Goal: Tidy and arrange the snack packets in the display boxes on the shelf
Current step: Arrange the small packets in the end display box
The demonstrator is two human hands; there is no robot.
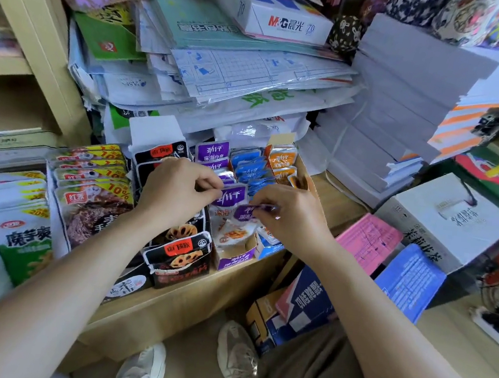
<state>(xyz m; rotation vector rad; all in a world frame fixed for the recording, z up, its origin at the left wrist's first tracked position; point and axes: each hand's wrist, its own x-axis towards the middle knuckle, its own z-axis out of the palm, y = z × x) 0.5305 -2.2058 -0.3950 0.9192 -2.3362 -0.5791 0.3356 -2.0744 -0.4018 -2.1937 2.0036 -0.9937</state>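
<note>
Pinching with the left hand [175, 192] the top corner of an upright purple packet [231, 195], with fingers curled onto its edge. Gripping with the right hand [288, 217] a second purple packet [246, 213] just beside the first, with thumb and fingertips closing on its upper rim. Holding both at the front of the purple box [233, 260], on the shelf [198, 289], right of the black packets [183, 254]. Judging these to be light, thin foil sachets, soft, crinkly and probably slick, likely bending in the middle. So taking them by the flat sealed top seam, as now, and standing them behind the box's front lip rather than squeezing the filled belly. Reading 劲仔 in white on the purple fronts, with smaller characters beneath looking like 深海小鱼. Finding what looks like the same mark on the blue packets [249, 165] and orange packets [282, 158] further back. Reading "10%" on yellow flashes across the red packets [96, 198] at left, and "20%" and 魔芋爽 on the white-green bags [25, 240]. Reading "M&G 晨光 70" on the paper box [281, 23] atop the piled stationery behind. Making out 茉莉花茶 only partly on the white carton [445, 219] at right.
</note>
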